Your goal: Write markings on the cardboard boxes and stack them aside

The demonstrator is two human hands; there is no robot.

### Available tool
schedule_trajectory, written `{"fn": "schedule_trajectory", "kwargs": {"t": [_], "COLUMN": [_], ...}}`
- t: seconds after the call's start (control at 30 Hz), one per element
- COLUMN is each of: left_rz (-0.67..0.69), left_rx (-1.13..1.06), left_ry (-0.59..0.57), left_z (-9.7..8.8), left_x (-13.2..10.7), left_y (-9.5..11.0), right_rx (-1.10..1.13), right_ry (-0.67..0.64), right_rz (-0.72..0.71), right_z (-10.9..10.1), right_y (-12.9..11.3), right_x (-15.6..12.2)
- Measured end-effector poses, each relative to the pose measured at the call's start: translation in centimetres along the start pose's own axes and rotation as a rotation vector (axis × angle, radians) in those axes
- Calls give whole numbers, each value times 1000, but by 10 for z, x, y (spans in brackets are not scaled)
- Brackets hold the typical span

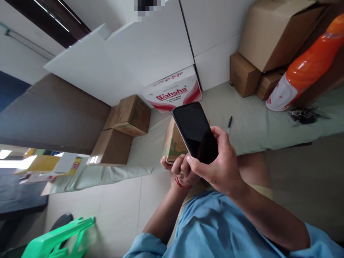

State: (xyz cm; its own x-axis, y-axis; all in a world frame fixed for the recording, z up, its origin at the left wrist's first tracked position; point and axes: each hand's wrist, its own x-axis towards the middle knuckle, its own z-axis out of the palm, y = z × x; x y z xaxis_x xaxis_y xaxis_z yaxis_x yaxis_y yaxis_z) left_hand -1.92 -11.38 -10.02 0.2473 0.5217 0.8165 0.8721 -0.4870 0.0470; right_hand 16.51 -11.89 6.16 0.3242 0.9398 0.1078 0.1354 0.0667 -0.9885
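Note:
A black smartphone [197, 130], its screen dark, is held up at a tilt in my right hand [224, 166]. The thumb lies along its lower left edge and the fingers press its right side. Behind the phone and partly hidden by it is a small cardboard box [172, 141] with green camouflage-like print. Curled fingers of my left hand [184, 170] grip this box at its near lower edge; a red string circles that wrist. To the right of the phone, a black pen [230, 122] lies on the pale green cloth [242, 138].
A white and red Wahaha carton [174, 94] stands against the white panels. Brown boxes [135, 113] sit to the left, with more cardboard boxes [266, 34] stacked at right. Near those are an orange bottle [306, 71] and a dark crumpled item [306, 115]. A green plastic stool [60, 238] stands lower left.

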Motion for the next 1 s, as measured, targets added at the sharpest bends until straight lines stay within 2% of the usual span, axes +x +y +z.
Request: {"fn": "schedule_trajectory", "kwargs": {"t": [0.1,0.27,0.57,0.77,0.87,0.93,1.0], "left_rz": [-94,-247,-309,-266,-189,-84,1], "left_rx": [40,43,-1,-22,-38,25,121], "left_ry": [4,93,56,-26,-58,10,122], "left_z": [9,24,20,13,0,-13,-25], "left_x": [-11,-18,-13,-7,11,32,56], "left_y": [-3,-2,-9,-5,-1,2,1], "right_rx": [8,46,37,57,52,-18,-176], "right_ry": [16,-10,32,31,44,102,204], "right_rz": [5,43,-6,-24,-39,-28,-2], "right_z": [6,15,21,22,11,-8,-34], "right_y": [-2,-3,-4,-5,5,22,49], "right_x": [-2,-7,-10,-12,-6,6,23]}}
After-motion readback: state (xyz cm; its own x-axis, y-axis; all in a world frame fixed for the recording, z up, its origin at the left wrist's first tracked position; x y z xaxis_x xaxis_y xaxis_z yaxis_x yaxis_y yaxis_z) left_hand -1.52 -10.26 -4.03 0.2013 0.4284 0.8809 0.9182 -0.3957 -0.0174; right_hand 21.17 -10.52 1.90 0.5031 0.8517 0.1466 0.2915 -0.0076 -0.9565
